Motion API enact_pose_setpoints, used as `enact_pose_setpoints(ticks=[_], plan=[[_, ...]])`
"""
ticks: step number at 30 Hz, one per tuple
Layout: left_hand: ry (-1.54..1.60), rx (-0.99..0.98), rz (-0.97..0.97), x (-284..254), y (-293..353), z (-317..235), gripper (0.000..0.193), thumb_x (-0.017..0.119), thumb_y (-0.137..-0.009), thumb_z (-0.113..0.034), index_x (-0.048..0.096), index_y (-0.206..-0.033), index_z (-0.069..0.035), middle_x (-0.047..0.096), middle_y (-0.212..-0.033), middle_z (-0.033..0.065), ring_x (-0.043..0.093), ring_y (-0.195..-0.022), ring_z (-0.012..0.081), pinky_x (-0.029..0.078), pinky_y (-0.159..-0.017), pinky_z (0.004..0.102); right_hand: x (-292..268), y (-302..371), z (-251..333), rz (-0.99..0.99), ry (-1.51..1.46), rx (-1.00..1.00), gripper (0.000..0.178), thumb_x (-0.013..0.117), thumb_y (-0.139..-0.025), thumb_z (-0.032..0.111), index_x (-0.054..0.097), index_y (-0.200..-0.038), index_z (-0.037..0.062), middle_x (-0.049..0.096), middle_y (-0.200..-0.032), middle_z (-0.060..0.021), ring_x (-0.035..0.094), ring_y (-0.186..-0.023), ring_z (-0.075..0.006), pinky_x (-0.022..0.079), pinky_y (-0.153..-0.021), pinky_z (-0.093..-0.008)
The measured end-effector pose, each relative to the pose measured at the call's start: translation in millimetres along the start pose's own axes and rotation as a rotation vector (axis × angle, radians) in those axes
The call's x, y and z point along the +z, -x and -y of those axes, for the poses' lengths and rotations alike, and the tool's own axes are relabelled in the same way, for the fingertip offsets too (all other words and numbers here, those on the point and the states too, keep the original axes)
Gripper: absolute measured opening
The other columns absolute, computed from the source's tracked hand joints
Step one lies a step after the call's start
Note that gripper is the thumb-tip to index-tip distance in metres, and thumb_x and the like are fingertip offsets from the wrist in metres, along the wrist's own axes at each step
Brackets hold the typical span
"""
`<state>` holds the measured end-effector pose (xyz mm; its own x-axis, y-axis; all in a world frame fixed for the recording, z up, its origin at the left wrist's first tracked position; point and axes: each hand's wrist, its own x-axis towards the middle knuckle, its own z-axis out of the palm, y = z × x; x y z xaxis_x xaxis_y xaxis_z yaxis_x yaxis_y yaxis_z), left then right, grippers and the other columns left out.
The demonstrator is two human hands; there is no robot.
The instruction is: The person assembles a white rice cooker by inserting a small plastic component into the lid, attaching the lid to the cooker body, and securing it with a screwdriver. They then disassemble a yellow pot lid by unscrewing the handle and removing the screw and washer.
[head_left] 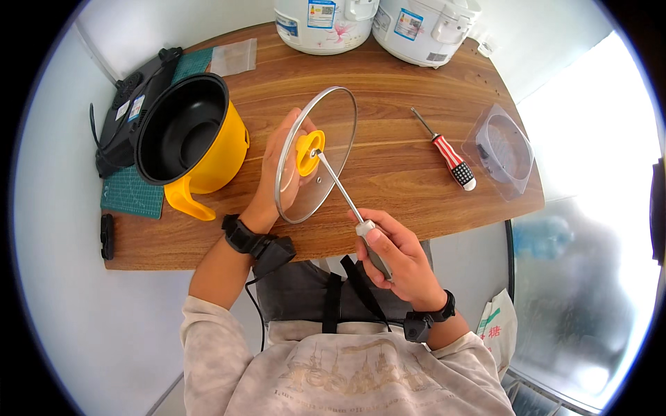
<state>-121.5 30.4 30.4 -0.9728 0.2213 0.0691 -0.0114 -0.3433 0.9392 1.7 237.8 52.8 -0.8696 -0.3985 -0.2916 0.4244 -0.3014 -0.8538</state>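
Observation:
My left hand holds a round glass lid with a metal rim, tilted up on edge above the table. Its fingers are behind the glass, around the yellow knob at the lid's middle. In my right hand is a screwdriver with a grey handle. The tip of its shaft meets the screw at the centre of the knob. To the left stands a yellow pot with a black inside and a yellow handle.
A second screwdriver with a striped handle lies on the wooden table, beside a clear plastic tray. Two white rice cookers stand at the back. A black appliance and green cutting mat are at the left.

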Motion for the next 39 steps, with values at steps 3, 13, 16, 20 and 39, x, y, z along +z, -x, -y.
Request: enact_pose_setpoints(ticks=[3, 13, 16, 20, 39], plan=[[0.031, -0.002, -0.04, 2.4, -0.8, -1.7, 0.022, 0.031, -0.105, -0.026, 0.045, -0.095, -0.012, 0.046, -0.069, -0.0024, 0.033, -0.046, 0.004, 0.024, -0.04, 0.0183, 2.0, 0.6, 0.5, -0.004, -0.017, 0.021, 0.036, 0.044, -0.108, 0.02, 0.048, -0.141, 0.0055, 0.055, -0.085, -0.0017, 0.043, -0.053, -0.0038, 0.032, -0.045, -0.0182], [-0.053, 0.045, -0.021, -1.7, -3.5, 7.1, 0.023, 0.029, -0.107, -0.027, 0.045, -0.098, -0.013, 0.047, -0.071, -0.0022, 0.033, -0.047, 0.0036, 0.025, -0.04, 0.0173, 1.9, 1.2, -0.9, -0.003, 0.039, -0.003, 0.035, 0.045, -0.108, 0.019, 0.048, -0.141, 0.0051, 0.055, -0.085, -0.0011, 0.042, -0.052, -0.0034, 0.032, -0.045, -0.0186], [-0.052, 0.048, -0.021, -1.5, -3.0, 6.9, 0.023, 0.029, -0.106, -0.026, 0.045, -0.098, -0.013, 0.048, -0.071, -0.0018, 0.033, -0.047, 0.0038, 0.025, -0.04, 0.0171, 1.4, 1.3, -1.4, -0.004, 0.034, -0.009, 0.036, 0.045, -0.108, 0.019, 0.048, -0.141, 0.0045, 0.055, -0.085, -0.0009, 0.042, -0.052, -0.0034, 0.032, -0.045, -0.0187], [-0.075, 0.04, -0.048, -0.2, -1.8, 5.5, 0.022, 0.03, -0.105, -0.027, 0.045, -0.098, -0.013, 0.049, -0.071, -0.0014, 0.034, -0.047, 0.004, 0.025, -0.04, 0.017, 1.7, 2.0, 0.2, 0.0, 0.048, -0.003, 0.036, 0.045, -0.108, 0.018, 0.048, -0.141, 0.0044, 0.055, -0.085, -0.0012, 0.043, -0.053, -0.0035, 0.033, -0.045, -0.0187], [0.014, 0.044, -0.029, 0.0, 1.5, -2.3, 0.018, 0.032, -0.102, -0.021, 0.047, -0.098, -0.013, 0.049, -0.071, -0.0019, 0.037, -0.05, 0.0039, 0.026, -0.041, 0.0168, 3.2, 4.4, 1.5, 0.025, -0.003, 0.018, 0.038, 0.045, -0.108, 0.022, 0.047, -0.142, 0.0056, 0.056, -0.087, -0.002, 0.044, -0.054, -0.004, 0.033, -0.045, -0.018]])
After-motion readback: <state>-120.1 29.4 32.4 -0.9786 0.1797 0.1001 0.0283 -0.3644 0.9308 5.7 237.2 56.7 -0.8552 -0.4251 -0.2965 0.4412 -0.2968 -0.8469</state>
